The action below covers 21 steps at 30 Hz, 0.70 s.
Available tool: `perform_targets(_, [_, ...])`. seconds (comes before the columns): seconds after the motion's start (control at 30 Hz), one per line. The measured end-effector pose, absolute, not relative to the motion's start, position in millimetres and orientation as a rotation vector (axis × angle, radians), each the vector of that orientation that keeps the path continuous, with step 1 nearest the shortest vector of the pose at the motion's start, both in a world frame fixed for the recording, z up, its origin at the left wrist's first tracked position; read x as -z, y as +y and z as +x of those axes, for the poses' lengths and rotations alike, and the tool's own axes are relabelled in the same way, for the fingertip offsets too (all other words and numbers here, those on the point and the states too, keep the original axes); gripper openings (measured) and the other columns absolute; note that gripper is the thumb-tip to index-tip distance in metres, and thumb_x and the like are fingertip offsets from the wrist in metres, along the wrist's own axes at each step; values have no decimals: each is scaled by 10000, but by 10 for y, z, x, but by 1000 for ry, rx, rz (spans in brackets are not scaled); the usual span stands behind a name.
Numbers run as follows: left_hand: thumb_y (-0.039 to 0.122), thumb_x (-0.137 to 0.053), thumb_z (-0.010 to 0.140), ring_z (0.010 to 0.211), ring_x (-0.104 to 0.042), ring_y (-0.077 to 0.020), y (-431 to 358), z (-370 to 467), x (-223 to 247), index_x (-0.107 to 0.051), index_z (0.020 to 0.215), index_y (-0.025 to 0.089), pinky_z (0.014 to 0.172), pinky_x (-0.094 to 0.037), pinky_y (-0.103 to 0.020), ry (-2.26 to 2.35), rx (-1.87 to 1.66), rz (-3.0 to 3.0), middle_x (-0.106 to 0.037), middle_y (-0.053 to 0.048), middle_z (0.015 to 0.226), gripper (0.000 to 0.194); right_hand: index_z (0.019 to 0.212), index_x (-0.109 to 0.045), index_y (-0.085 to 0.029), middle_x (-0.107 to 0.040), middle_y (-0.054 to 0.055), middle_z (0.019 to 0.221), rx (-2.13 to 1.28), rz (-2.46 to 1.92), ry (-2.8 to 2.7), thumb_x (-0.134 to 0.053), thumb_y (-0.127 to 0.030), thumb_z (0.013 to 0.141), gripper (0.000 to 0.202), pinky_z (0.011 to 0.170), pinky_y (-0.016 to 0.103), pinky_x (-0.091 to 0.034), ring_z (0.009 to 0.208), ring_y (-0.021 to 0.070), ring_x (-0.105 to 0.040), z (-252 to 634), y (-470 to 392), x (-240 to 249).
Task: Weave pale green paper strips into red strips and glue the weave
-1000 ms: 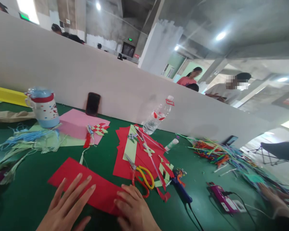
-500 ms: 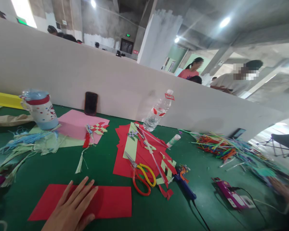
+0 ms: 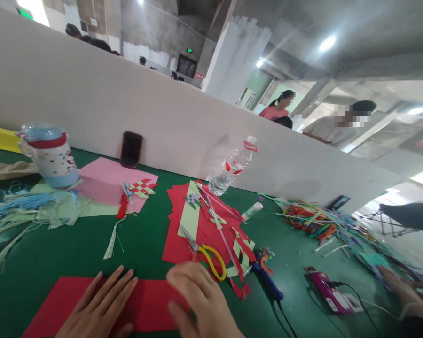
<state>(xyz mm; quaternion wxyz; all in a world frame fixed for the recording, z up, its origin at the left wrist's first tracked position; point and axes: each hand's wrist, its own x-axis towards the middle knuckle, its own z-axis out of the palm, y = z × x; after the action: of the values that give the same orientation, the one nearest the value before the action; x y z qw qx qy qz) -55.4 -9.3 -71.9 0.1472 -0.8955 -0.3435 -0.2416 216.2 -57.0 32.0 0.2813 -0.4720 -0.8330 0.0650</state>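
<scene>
My left hand point(image 3: 100, 303) lies flat, fingers stretched out, on a folded strip of red paper point(image 3: 150, 305) at the front of the table. Over the strip's right end is my right hand point(image 3: 204, 300), slightly blurred. Its fingers are bent, the thumb stands apart, and I see nothing held between them. Whether it touches the paper I cannot tell. Just beyond it lie scissors point(image 3: 213, 260) with yellow and red handles, the red loop mostly hidden. Their blades rest on a stack of red sheets point(image 3: 172, 246) and a pale green strip point(image 3: 188, 218).
A blue glue gun point(image 3: 270, 281), glue stick point(image 3: 253, 211) and purple device point(image 3: 329, 291) lie right. A water bottle point(image 3: 231, 169), phone point(image 3: 131, 149) and jug point(image 3: 52, 157) line the partition. Tassels point(image 3: 31, 209) spread left. Another person's hand point(image 3: 391, 277) is at coloured strips point(image 3: 306, 218).
My right hand has come into view and moved over the red strip's right end, covering part of the scissors. My left hand stays flat on the paper. The view has shifted slightly.
</scene>
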Motion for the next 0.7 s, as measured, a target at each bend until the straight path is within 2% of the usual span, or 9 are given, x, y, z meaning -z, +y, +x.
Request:
perform_targets(0.07, [656, -529, 871, 1215, -620, -198, -95, -559, 752, -368, 1505, 270, 1098, -299, -338, -1005, 697, -2574, -613, 17, 1404, 759, 1337, -587, -234, -663, 108, 1283, -77, -1479, -2215, -538, -180, 928, 415, 1029, 476, -513, 1267, 297, -559, 2277, -397, -203])
perform_targets(0.17, [658, -535, 866, 1235, -606, -202, -98, -555, 779, -416, 1483, 263, 1085, -317, -327, -1017, 691, -2579, -610, 10, 1414, 743, 1378, -570, -206, -557, 117, 1431, -42, -1763, -2232, -591, -216, 904, 474, 1057, 525, -482, 1367, 348, -456, 2460, -365, 36])
perform_targets(0.27, [648, -548, 863, 1237, -601, -200, -104, -540, 774, -426, 1478, 271, 1111, -286, -316, -1018, 711, -2589, -624, 2, 1404, 731, 1419, -539, -231, -481, 80, 1504, -53, -1915, -2263, -566, -255, 934, 486, 1088, 510, -459, 1412, 334, -400, 2588, -431, 249])
perform_targets(0.37, [639, -563, 856, 1216, -611, -212, -115, -506, 742, -522, 1406, 280, 1160, -200, -339, -1030, 712, -2582, -651, -6, 1371, 658, 1436, -519, -243, -479, 57, 1507, -5, -1950, -2265, -496, -227, 965, 471, 1095, 490, -459, 1417, 307, -401, 2663, -446, 362])
perform_targets(0.43, [636, -562, 853, 1198, -621, -228, -122, -465, 711, -606, 1314, 266, 1161, -188, -358, -1039, 687, -2561, -674, -24, 1340, 592, 1419, -538, -242, -503, 64, 1487, 65, -1943, -2236, -494, -221, 962, 459, 1072, 504, -480, 1400, 322, -423, 2698, -443, 374])
perform_targets(0.53, [631, -554, 854, 1172, -634, -253, -126, -383, 661, -646, 1252, 234, 1119, -245, -386, -1047, 682, -2521, -700, -64, 1298, 570, 1376, -574, -217, -517, 103, 1470, 220, -1879, -2119, -499, -210, 955, 428, 1028, 533, -507, 1388, 356, -431, 2698, -485, 333])
perform_targets(0.63, [591, -543, 871, 1179, -623, -265, -120, -320, 627, -646, 1247, 235, 1079, -293, -401, -1051, 719, -2501, -691, -84, 1304, 528, 1309, -609, -210, -613, 93, 1366, 194, -1573, -2189, -517, -182, 948, 374, 1019, 414, -529, 1383, 294, -445, 2584, -565, 326])
perform_targets(0.7, [523, -535, 893, 1185, -610, -260, -112, -304, 625, -658, 1222, 261, 1063, -314, -403, -1045, 767, -2499, -699, -71, 1286, 438, 1259, -632, -220, -710, 71, 1196, 146, -1260, -2307, -551, -222, 947, 322, 998, 354, -536, 1270, 250, -557, 2452, -599, 388])
